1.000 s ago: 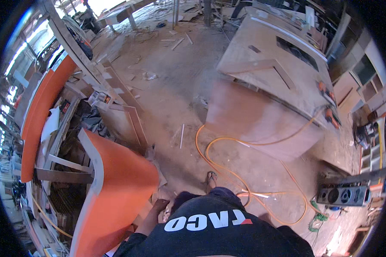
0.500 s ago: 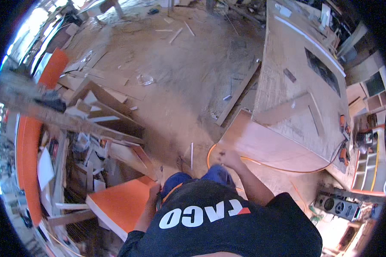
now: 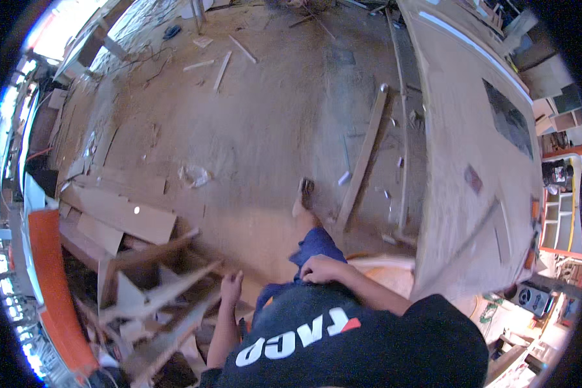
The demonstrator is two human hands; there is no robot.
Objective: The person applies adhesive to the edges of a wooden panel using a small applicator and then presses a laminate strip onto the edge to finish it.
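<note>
My left hand (image 3: 231, 284) hangs beside my left hip, its fingers curled with nothing visible in them. Close by on its left lies a heap of wood offcuts (image 3: 155, 301). In front of my waist, over the blue shorts (image 3: 317, 247), is my right hand (image 3: 322, 268), loosely closed and seemingly bare; its palm side is hidden. One foot (image 3: 306, 187) is stepped forward on the dusty floor (image 3: 252, 149). Both forearms come out from the black T-shirt (image 3: 368, 343).
A large board-topped workbench (image 3: 456, 194) runs along the right. A long wooden strip (image 3: 363, 161) lies on the floor beside it. Crumpled clear plastic (image 3: 194, 176) and thin sticks (image 3: 222, 70) lie ahead. Orange panels (image 3: 52, 265) stand at the far left.
I have stepped forward past the bench's near corner. My right hand has swung inward over my thigh. The orange-topped panel beside my left hand is out of sight.
</note>
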